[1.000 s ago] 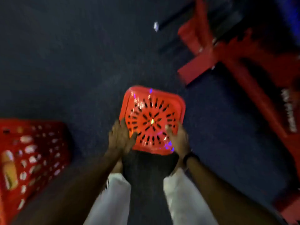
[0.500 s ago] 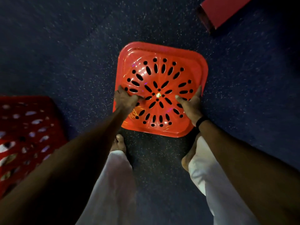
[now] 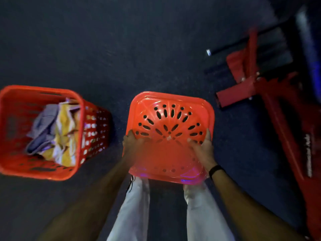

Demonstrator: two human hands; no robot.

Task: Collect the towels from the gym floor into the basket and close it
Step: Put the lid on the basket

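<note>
The floor is dark, speckled gym matting. On it stands an open red basket with perforated walls, towels heaped inside in grey-blue, yellow and white. Well to the right of the basket, a red metal equipment frame rests on the floor, its flat foot pointing toward the basket.

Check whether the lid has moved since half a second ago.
Yes. The lid, gripped by left hand and right hand, was down by the feet; it now covers the trouser legs, so it has risen.
</note>
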